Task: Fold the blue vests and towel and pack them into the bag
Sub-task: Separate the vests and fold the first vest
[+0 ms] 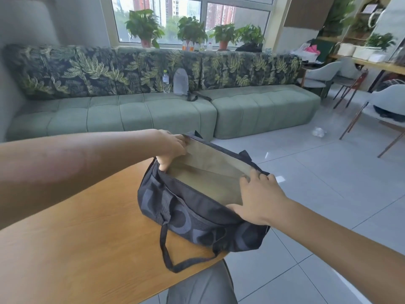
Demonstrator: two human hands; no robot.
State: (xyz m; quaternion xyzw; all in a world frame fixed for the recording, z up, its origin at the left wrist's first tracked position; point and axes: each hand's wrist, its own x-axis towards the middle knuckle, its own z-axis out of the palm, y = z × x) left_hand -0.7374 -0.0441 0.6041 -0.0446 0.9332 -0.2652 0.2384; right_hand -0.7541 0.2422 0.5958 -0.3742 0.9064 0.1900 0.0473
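Two arms: I see both stretched forward over the table [76, 249], each reaching to the bag [197, 207].
Left arm: it runs in from the left edge, bare, nearly level, ending at the far left end of the bag mouth.
Left hand [173, 148]: fingers curled over the rim, thumb tucked down inside; it grips the edge and holds that end up.
Right arm: it comes in from the lower right corner, rising toward the near right end of the mouth.
Right hand [256, 194]: back of the hand toward me, fingers spread and hooked over the far rim, thumb lying along the near rim; it holds the opening apart.
Bag: dark with grey printed shapes, sitting at the right corner of the table, its right end hanging past the edge over the tiled floor [328, 194].
Mouth: pulled wide between my two hands, showing tan lining [210, 172]; I cannot tell what lies at the bottom.
Strap [166, 249]: one loop hangs slack down the near side onto the tabletop.
Chair [203, 288]: a grey back shows just under the table edge.
Sofa [153, 113]: green, well beyond the table, under the window.
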